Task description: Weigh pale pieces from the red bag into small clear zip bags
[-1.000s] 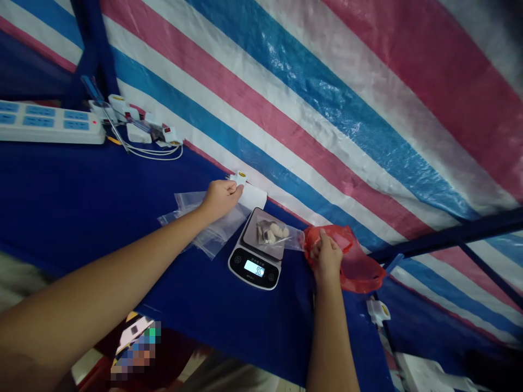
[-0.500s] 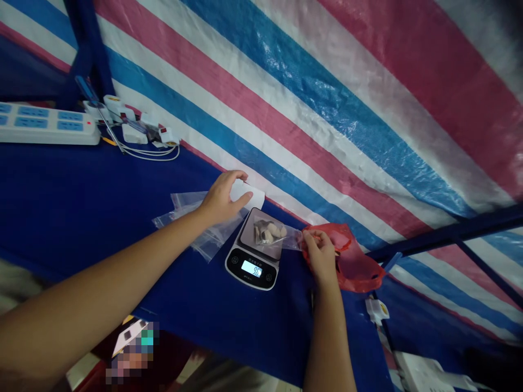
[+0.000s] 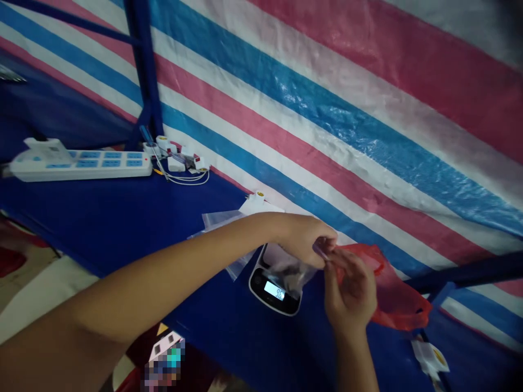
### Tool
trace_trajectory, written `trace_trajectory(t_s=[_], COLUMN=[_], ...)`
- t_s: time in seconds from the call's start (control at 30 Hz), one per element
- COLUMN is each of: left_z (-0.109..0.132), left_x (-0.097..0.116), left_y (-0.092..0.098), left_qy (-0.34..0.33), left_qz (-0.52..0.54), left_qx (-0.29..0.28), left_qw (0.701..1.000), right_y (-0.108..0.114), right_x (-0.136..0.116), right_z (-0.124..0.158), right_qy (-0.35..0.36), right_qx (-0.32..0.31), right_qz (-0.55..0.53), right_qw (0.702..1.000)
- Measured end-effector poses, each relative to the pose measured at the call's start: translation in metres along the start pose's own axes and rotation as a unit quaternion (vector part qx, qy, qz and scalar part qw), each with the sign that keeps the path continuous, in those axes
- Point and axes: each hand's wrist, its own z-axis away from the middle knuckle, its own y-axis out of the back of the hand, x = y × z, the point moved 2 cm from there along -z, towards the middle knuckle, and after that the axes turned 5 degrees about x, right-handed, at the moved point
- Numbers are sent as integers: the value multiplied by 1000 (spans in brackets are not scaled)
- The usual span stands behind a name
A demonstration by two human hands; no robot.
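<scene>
My left hand reaches across the scale, its fingers closed on the top edge of a clear plastic zip bag. My right hand pinches the same edge from the right, with the fingertips of both hands meeting there. The bag hangs tilted over the kitchen scale; its contents are blurred and partly covered by my left hand. The scale's display is lit. Flat empty zip bags lie left of the scale, partly behind my left forearm. Behind my right hand lies a red plastic bag.
A white power strip stands at the back left, with plugs, a cable and a screwdriver beside it. A white paper with a roundish item sits behind the scale. Striped sheeting walls the table's far side.
My left hand has moved right, from the white paper to the zip bag's top edge. The bag has tilted up between both hands. The camera view has shifted left.
</scene>
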Motion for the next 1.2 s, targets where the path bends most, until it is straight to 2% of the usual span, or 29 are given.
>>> trace_trajectory(t_s=[0.07,0.13,0.2,0.3,0.37,0.43,0.5,0.57,0.63,0.7,0.77,0.83,0.9,0.97,1.0,1.03,1.1,1.2], left_z=[3,10,20,43,66,97,130,160,182,195,204,211,220,228,231,232,228,211], left_x=[1,-2,-10,-39,-70,-106,-134,-151,-153,-141,-120,-99,-83,-72,-67,-63,-54,-44], left_y=[11,23,42,87,125,164,196,216,220,206,171,117,57,4,-17,-33,-52,-56], left_qy=[21,35,47,103,188,309,362,402,410,386,365,347,351,369,384,399,401,369], left_qz=[-43,-76,-94,-150,-235,-330,-365,-379,-379,-354,-319,-286,-259,-229,-236,-251,-285,-331], left_qx=[-32,-31,-5,54,87,142,200,245,294,376,426,434,420,428,433,431,424,382], left_qw=[998,996,994,982,950,880,834,797,776,765,764,781,796,793,781,770,760,780], right_y=[-1,-2,-3,-4,-4,-4,-5,-7,-8,-4,5,18,32,45,50,55,64,77], right_x=[-3,-6,-4,7,18,29,38,44,46,46,43,41,41,46,51,57,71,85], right_z=[-2,-4,-6,-5,-2,1,4,6,7,6,3,-3,-9,-14,-16,-16,-13,-1], right_qy=[-18,-38,-57,-105,-148,-185,-211,-225,-231,-241,-261,-289,-309,-312,-310,-308,-320,-432], right_qx=[29,40,43,55,61,63,54,43,41,48,54,30,-34,-115,-151,-181,-226,-303], right_qz=[-41,-72,-90,-86,-64,-39,-19,-6,6,35,110,224,335,408,430,445,453,393], right_qw=[999,996,993,989,985,980,976,973,972,969,957,930,889,850,835,821,801,753])
